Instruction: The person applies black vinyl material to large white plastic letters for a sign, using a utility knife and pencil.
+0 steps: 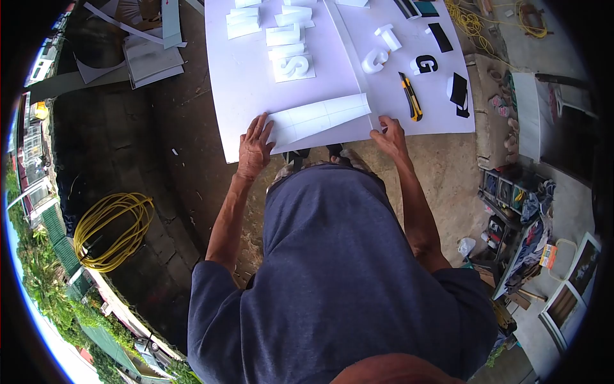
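Observation:
A white sheet [320, 118] with pencil lines lies slightly curved across the near part of the white tabletop [240, 83]. My left hand [256, 150] rests on the sheet's left end, its fingers stretched out along the edge. At the table's near edge, my right hand [391, 137] has its thumb and curled forefinger at the end of a long white strip [348, 51]. That strip runs away from me, passing the sheet's right end. Right of it lies a yellow and black utility knife [411, 97].
White block letters, including an S [294, 66], stand at the far left of the tabletop. A black-faced G [425, 64] and black pieces [440, 37] are on the right. A coiled yellow hose [114, 232] lies on the ground at left; a cluttered shelf [511, 192] stands at right.

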`<act>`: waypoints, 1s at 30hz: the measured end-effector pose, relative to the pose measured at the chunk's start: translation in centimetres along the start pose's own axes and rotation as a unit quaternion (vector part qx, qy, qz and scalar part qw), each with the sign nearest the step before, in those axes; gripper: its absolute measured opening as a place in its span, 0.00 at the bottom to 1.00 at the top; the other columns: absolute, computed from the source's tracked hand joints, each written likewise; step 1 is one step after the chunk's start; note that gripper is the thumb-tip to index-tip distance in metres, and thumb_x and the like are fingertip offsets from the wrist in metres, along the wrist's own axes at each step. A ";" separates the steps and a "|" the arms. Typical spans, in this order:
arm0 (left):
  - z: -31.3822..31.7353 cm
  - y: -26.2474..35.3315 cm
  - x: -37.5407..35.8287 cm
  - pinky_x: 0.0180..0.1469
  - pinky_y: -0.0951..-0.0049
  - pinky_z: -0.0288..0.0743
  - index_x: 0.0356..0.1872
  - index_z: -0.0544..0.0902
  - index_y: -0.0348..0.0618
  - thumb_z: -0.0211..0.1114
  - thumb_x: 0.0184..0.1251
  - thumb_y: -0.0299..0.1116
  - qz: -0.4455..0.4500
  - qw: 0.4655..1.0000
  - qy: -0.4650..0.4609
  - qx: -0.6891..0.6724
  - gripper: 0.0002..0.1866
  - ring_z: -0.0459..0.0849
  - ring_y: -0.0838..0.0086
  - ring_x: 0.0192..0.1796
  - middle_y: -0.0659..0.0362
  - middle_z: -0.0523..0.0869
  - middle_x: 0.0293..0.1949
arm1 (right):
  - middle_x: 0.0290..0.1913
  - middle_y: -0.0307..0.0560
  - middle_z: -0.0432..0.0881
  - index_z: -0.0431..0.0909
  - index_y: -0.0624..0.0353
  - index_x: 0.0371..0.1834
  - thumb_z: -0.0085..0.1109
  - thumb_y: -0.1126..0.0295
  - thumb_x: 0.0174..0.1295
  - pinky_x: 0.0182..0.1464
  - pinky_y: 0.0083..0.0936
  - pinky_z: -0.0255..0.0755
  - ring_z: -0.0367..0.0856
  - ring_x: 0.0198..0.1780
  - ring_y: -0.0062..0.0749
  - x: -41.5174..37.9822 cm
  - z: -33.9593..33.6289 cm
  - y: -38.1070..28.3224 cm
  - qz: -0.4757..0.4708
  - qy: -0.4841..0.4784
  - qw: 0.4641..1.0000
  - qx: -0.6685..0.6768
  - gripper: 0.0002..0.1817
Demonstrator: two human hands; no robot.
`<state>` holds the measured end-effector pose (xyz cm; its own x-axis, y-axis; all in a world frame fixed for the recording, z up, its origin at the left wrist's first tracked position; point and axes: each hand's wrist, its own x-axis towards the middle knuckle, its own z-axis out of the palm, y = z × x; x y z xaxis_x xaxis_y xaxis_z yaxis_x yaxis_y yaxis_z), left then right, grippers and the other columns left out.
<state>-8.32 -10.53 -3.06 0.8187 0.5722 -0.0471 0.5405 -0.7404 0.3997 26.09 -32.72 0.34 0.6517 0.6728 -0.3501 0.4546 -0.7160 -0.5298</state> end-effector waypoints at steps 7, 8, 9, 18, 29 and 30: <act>0.2 0.1 0.1 0.63 0.52 0.70 0.72 0.74 0.47 0.74 0.60 0.31 0.018 1.000 0.010 0.012 0.36 0.61 0.58 0.79 0.57 0.59 0.82 | 0.50 0.61 0.86 0.77 0.61 0.68 0.65 0.59 0.60 0.55 0.36 0.77 0.84 0.49 0.49 -0.8 -3.7 -0.6 -0.011 -0.060 0.992 0.107 0.32; 0.1 0.1 0.1 0.63 0.52 0.70 0.71 0.74 0.47 0.74 0.60 0.31 0.018 1.000 0.008 0.008 0.36 0.62 0.58 0.79 0.56 0.60 0.82 | 0.50 0.60 0.86 0.75 0.59 0.71 0.65 0.59 0.62 0.54 0.35 0.77 0.84 0.49 0.46 -0.6 -3.8 0.0 -0.013 -0.066 0.992 0.107 0.33; 0.1 0.1 0.1 0.63 0.52 0.70 0.71 0.74 0.47 0.74 0.60 0.31 0.017 1.000 0.009 0.009 0.36 0.62 0.58 0.79 0.56 0.60 0.82 | 0.50 0.60 0.86 0.75 0.59 0.71 0.65 0.59 0.62 0.54 0.35 0.77 0.84 0.49 0.46 -0.3 -3.9 0.6 -0.015 -0.066 0.992 0.106 0.33; 0.4 3.2 1.7 0.67 0.49 0.65 0.70 0.75 0.47 0.75 0.59 0.33 0.015 1.000 0.011 0.021 0.35 0.62 0.58 0.78 0.57 0.61 0.81 | 0.48 0.54 0.85 0.71 0.59 0.75 0.64 0.58 0.67 0.53 0.32 0.76 0.83 0.48 0.35 -1.8 -5.8 -1.7 -0.047 -0.130 0.962 0.235 0.34; 2.9 8.3 8.8 0.68 0.45 0.62 0.67 0.77 0.46 0.74 0.61 0.37 0.098 0.994 0.051 -0.015 0.31 0.65 0.56 0.76 0.56 0.65 0.78 | 0.52 0.57 0.84 0.66 0.62 0.77 0.67 0.58 0.68 0.57 0.34 0.76 0.82 0.51 0.39 -6.5 -2.4 -0.4 -0.070 -0.143 0.954 0.253 0.37; 3.2 8.4 9.3 0.68 0.45 0.62 0.67 0.77 0.46 0.74 0.61 0.37 0.103 0.993 0.053 -0.015 0.31 0.65 0.56 0.76 0.56 0.65 0.78 | 0.55 0.61 0.83 0.67 0.62 0.77 0.67 0.60 0.67 0.59 0.36 0.76 0.83 0.54 0.43 -7.0 -2.4 -0.8 -0.072 -0.132 0.961 0.233 0.37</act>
<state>4.43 -12.61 -3.04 0.8857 0.4444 0.1345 0.3558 -0.8357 0.4184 22.56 -37.31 5.06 0.3978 0.8264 -0.3985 0.1674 -0.4924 -0.8541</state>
